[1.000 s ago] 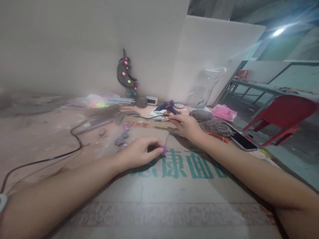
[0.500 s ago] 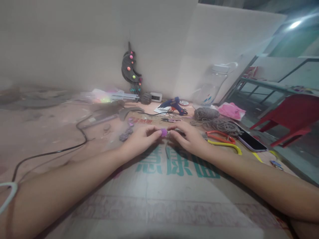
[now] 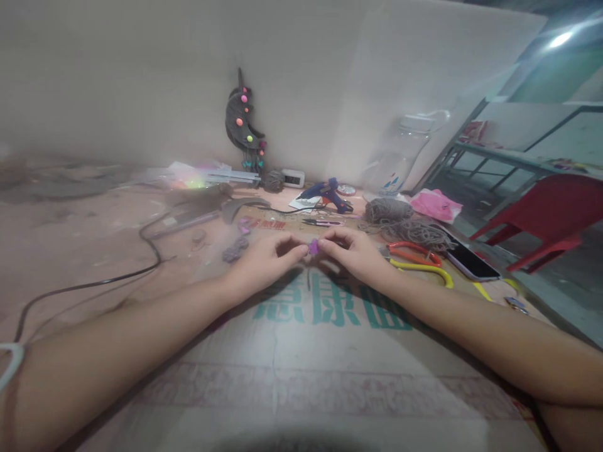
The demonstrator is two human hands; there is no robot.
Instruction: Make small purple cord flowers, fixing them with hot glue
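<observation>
Between my two hands is a small purple piece (image 3: 313,246), with a thin dark strand hanging below it. My left hand (image 3: 277,256) is closed in a pinch at the piece's left side. From the right, my right hand (image 3: 352,251) pinches the same piece between thumb and forefinger. Both hands are over a printed cardboard sheet (image 3: 301,351). Small purple and grey pieces (image 3: 234,250) lie just left of my left hand.
Behind the hands are a blue glue gun (image 3: 327,193), small scissors (image 3: 323,222) and grey yarn (image 3: 389,211). To the right lie red-handled pliers (image 3: 414,251), a yellow handle (image 3: 424,270) and a phone (image 3: 473,260). A decorated crescent (image 3: 239,122) stands against the wall.
The purple piece has shifted slightly right and up, and my right fingers are now on it. The strand below hangs straighter. The whole view has moved a little.
</observation>
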